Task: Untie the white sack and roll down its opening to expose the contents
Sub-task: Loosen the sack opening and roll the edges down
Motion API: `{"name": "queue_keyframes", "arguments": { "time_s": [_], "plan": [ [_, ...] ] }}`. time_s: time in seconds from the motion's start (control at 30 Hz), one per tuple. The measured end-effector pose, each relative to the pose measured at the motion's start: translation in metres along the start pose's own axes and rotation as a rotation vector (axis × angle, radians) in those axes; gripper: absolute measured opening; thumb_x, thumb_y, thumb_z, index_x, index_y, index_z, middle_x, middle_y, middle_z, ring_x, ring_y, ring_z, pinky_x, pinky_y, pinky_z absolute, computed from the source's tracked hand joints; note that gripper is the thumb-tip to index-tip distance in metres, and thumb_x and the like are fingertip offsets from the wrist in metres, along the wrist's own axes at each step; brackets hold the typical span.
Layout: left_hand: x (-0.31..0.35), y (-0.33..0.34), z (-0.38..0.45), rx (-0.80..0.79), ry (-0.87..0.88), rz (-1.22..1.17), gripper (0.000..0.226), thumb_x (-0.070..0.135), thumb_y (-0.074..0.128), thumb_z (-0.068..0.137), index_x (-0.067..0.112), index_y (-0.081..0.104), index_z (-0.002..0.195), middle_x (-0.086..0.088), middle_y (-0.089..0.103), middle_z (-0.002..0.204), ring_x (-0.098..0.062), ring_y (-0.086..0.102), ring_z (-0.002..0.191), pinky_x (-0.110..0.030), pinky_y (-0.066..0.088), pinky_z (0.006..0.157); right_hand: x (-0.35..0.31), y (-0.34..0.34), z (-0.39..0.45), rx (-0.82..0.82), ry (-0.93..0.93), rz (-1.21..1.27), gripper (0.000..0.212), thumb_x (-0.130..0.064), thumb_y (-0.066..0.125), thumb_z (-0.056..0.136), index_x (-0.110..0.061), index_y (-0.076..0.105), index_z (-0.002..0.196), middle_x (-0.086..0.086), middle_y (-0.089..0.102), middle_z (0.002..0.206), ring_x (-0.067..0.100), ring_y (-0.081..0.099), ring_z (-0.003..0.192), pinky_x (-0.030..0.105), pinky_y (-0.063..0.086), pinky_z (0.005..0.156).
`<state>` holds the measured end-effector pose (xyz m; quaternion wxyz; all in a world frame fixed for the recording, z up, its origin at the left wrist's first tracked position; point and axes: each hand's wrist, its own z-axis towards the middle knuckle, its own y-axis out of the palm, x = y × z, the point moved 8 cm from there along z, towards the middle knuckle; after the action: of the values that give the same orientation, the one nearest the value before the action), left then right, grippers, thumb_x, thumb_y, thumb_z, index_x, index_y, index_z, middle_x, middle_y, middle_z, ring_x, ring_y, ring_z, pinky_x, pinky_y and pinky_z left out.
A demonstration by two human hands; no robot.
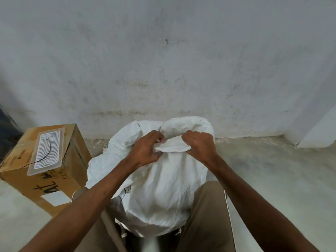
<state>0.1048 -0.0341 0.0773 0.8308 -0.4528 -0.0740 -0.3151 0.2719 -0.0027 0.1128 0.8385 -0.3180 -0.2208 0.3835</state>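
1. White sack (160,188): 1 item, woven and heavily creased, stood upright on the floor between the person's knees, close to the wall. Its upper part is bunched and folded over; the contents are not seen.
2. Left hand (145,150): fingers are curled into the gathered fabric at the left side of the sack's top; a fold of cloth is gripped.
3. Right hand (199,144): fingers are curled over the right end of the same rolled fold (a thick white band running between the 2 hands); the cloth is gripped.
4. Cardboard box (54,179): 1 item, brown, set on the floor just left of the sack, with black markings and a white label on its near face.
5. Flat white pad (48,150): laid on the box top, printed with wavy lines, with a thin black wire (48,148) trailing across it.
6. Wall (163,60): pale, stained, behind the sack.
7. Floor (272,170): pale concrete.
8. Trousers (205,215): beige, seen at both knees.
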Motion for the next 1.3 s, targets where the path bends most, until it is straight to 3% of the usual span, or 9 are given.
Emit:
{"name": "queue_keyframes", "arguments": {
  "time_s": [0.1,0.27,0.43,0.63,0.77,0.87,0.97,1.13,1.3],
  "plan": [
    [0.004,-0.010,-0.006,0.039,0.122,0.085,0.029,-0.011,0.073,0.057,0.005,0.063,0.079,-0.007,0.060,0.087,-0.022,0.057,0.068,-0.034,0.048,0.052,0.006,0.011,0.000,-0.137,0.073,0.125,0.027,-0.017,0.077,0.055,-0.019,0.059,0.075,-0.005,0.058,0.071,0.019,0.059,0.062,0.030,0.042,0.049],
    [0.023,0.002,-0.018,0.095,0.489,0.472,0.023,-0.012,0.075,0.066,0.008,0.071,0.076,-0.010,0.068,0.083,-0.027,0.061,0.067,-0.033,0.042,0.042,0.007,0.033,-0.002,-0.513,0.166,0.245,0.079,-0.066,0.077,0.054,-0.038,0.053,0.124,-0.014,0.052,0.126,0.011,0.046,0.113,0.036,0.035,0.098],
    [0.029,0.018,-0.029,0.045,0.631,0.542,0.024,-0.009,0.063,0.078,0.013,0.072,0.082,-0.007,0.068,0.088,-0.026,0.058,0.068,-0.032,0.041,0.046,-0.012,0.046,-0.009,-0.567,0.205,0.238,0.046,-0.030,0.078,0.061,-0.030,0.054,0.100,-0.011,0.063,0.083,0.018,0.065,0.077,0.039,0.055,0.066],
    [-0.020,0.003,-0.016,-0.162,-0.119,-0.183,0.070,0.023,0.082,0.064,0.026,0.052,0.128,0.007,0.058,0.116,-0.009,0.062,0.098,-0.021,0.053,0.078,-0.035,0.042,-0.005,-0.204,-0.058,-0.078,0.029,0.006,0.074,0.063,-0.010,0.072,0.087,0.005,0.068,0.071,0.025,0.063,0.058,0.028,0.044,0.044],
    [-0.020,0.001,-0.011,-0.229,-0.198,-0.293,0.045,0.025,0.090,0.067,0.024,0.071,0.108,0.012,0.074,0.094,-0.005,0.070,0.088,-0.025,0.058,0.077,-0.040,0.031,-0.012,0.010,-0.165,-0.111,0.026,0.003,0.068,0.063,-0.015,0.070,0.082,-0.002,0.063,0.070,0.019,0.058,0.057,0.027,0.036,0.051],
    [-0.018,-0.003,-0.011,-0.176,-0.190,-0.251,0.027,0.023,0.082,0.067,0.021,0.076,0.094,0.012,0.075,0.084,-0.005,0.071,0.077,-0.026,0.058,0.067,-0.021,0.044,-0.028,-0.169,-0.051,0.149,0.050,-0.032,0.080,0.060,-0.020,0.061,0.104,-0.005,0.062,0.097,0.018,0.060,0.082,0.026,0.036,0.072],
    [-0.023,-0.006,-0.011,-0.127,-0.190,-0.167,0.027,0.027,0.075,0.068,0.020,0.076,0.094,0.012,0.075,0.081,-0.005,0.070,0.073,-0.031,0.057,0.068,-0.013,0.059,-0.049,-0.412,-0.066,-0.069,0.085,-0.061,0.079,0.060,-0.027,0.050,0.132,-0.003,0.055,0.120,0.019,0.053,0.104,0.039,0.042,0.090],
    [-0.027,0.002,-0.005,-0.286,-0.176,-0.010,0.065,0.064,0.085,0.058,0.039,0.068,0.116,0.026,0.071,0.098,0.009,0.065,0.087,-0.015,0.051,0.078,-0.005,0.033,-0.033,-0.194,-0.084,-0.178,0.057,0.010,0.070,0.068,-0.011,0.059,0.119,0.006,0.067,0.098,0.024,0.060,0.071,0.032,0.038,0.060],
    [-0.013,-0.010,0.002,-0.247,-0.073,0.062,0.056,0.060,0.076,0.070,0.039,0.067,0.121,0.017,0.076,0.094,0.001,0.069,0.084,-0.029,0.057,0.074,0.008,-0.006,-0.008,-0.031,-0.272,-0.168,0.039,0.011,0.060,0.074,-0.005,0.061,0.110,0.011,0.066,0.094,0.026,0.059,0.065,0.033,0.043,0.055]
  ]
}}
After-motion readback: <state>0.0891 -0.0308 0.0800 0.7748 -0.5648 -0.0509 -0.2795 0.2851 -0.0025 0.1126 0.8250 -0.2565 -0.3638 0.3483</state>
